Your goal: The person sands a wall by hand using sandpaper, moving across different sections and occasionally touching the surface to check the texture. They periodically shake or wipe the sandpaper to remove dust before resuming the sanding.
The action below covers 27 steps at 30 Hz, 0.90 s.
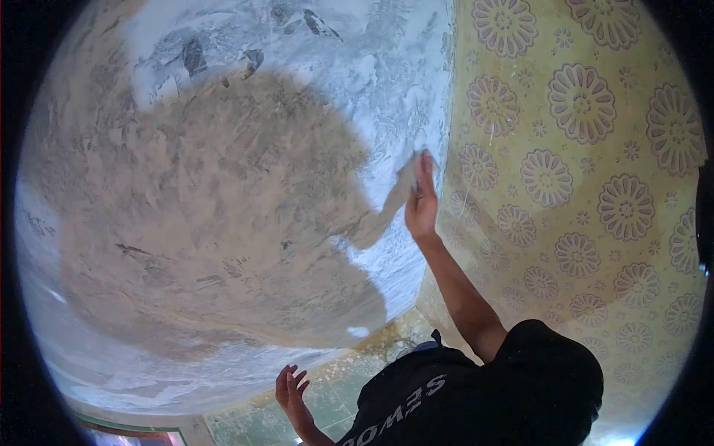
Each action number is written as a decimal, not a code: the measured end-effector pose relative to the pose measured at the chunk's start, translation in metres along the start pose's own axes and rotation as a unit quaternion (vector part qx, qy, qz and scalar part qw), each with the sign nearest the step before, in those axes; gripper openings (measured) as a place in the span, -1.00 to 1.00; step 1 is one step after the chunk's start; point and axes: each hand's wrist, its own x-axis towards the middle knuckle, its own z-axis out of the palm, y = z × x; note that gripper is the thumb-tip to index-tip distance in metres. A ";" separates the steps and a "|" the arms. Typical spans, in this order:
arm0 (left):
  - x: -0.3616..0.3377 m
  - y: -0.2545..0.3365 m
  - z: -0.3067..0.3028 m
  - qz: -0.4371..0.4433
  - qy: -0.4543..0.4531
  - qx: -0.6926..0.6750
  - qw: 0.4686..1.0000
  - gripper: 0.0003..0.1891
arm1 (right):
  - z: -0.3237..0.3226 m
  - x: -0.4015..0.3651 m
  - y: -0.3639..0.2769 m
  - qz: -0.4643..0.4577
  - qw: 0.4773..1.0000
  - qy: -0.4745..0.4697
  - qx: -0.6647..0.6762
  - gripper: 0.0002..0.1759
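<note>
Plaster (398, 111) lies just beside the right grip (422, 202).

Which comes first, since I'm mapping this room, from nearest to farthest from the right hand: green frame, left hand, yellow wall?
1. Yellow wall, just right of the right hand
2. Left hand, lower left
3. Green frame, bottom-left edge

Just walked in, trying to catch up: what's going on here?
Someone in a black shirt has their right hand up at the patchy plastered wall, by the corner with the yellow flower-patterned wall. Whether it holds anything is too blurred to tell. The left hand is lower, fingers loosely curled.
</note>
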 end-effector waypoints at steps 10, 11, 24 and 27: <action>0.002 -0.003 0.016 -0.010 -0.019 0.010 1.000 -0.51 | -0.017 0.048 -0.044 -0.007 0.998 -0.016 0.056 -0.30; 0.002 -0.002 0.017 -0.009 -0.018 0.012 1.000 -0.51 | -0.018 0.035 -0.035 0.009 0.999 -0.010 0.034 -0.35; -0.005 -0.001 0.038 -0.004 0.014 -0.008 1.000 -0.60 | -0.042 0.066 -0.029 0.022 1.000 0.005 0.006 -0.40; -0.007 -0.001 0.040 -0.001 0.021 -0.008 1.000 -0.56 | -0.029 0.046 0.011 0.032 0.999 0.002 -0.043 -0.47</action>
